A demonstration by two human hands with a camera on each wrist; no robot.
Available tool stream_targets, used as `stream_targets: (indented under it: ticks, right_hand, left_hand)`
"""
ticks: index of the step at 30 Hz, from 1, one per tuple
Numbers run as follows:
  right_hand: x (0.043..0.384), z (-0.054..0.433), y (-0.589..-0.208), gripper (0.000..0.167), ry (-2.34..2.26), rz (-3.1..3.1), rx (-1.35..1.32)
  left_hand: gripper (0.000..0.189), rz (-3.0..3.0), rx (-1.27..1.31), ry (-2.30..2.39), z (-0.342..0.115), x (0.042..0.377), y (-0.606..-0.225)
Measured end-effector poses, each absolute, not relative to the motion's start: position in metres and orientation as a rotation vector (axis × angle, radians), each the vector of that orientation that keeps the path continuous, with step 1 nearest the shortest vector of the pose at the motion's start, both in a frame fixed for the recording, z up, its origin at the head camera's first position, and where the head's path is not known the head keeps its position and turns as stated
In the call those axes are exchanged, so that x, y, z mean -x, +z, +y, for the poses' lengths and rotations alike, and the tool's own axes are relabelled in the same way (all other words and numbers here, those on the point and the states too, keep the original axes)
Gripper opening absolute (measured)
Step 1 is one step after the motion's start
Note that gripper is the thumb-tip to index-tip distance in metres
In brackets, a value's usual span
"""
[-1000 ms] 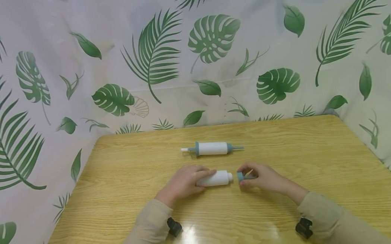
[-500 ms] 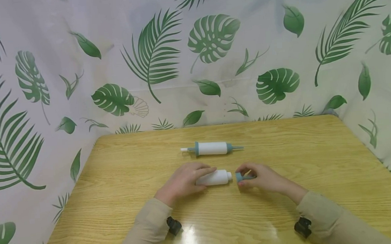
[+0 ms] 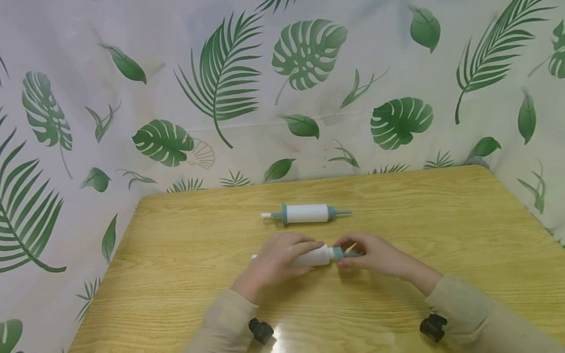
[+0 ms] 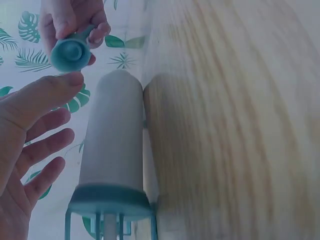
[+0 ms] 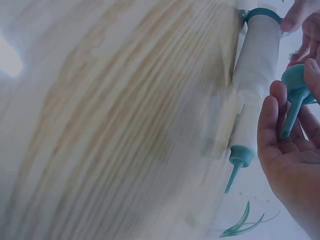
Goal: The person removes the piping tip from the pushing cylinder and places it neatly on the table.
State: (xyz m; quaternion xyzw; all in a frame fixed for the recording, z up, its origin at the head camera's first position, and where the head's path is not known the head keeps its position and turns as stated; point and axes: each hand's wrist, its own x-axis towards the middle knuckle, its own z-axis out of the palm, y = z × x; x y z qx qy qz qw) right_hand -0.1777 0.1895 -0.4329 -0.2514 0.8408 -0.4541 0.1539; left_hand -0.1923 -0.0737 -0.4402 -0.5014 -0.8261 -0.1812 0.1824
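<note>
A white tube (image 3: pixel 311 257) with a narrow neck lies on the table, its teal flange end (image 4: pixel 110 200) toward my left wrist. Over it hovers my left hand (image 3: pixel 284 254), thumb and fingers spread; a gap shows between them and the tube in the left wrist view. A white rod end (image 3: pixel 254 257) peeks out left of this hand. My right hand (image 3: pixel 372 254) pinches a teal nozzle cap (image 5: pixel 296 82) by thumb and fingertips, its thin spout pointing right. The cap's wide mouth (image 4: pixel 71 52) faces the tube, and in the head view it sits right at the neck.
Behind the hands lies a like syringe-shaped tool (image 3: pixel 307 213), white with teal ends, its nozzle on. The wooden table (image 3: pixel 193 225) meets a leaf-print cloth (image 3: pixel 307 105) at the back. Black cameras sit at the left cuff (image 3: pixel 261 330) and right cuff (image 3: pixel 433 327).
My left hand has slid right along the tube, uncovering the rod end. The right hand has brought the nozzle cap left, up to the neck. The tube has hardly moved.
</note>
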Motion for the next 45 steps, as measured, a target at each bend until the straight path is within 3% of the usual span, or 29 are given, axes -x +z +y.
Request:
stream_targets:
  ticks: [31,45]
  right_hand:
    - [0.175,0.178,-0.437,0.042,-1.373,2.316,0.733]
    - [0.174,0.188,-0.43,0.031,-1.328,2.378,0.708]
  left_hand:
    - [0.034,-2.243,1.211,-0.732,-0.046,0.178,-0.453]
    - [0.037,-2.275,1.177,-0.866,-0.055,0.179,-0.453]
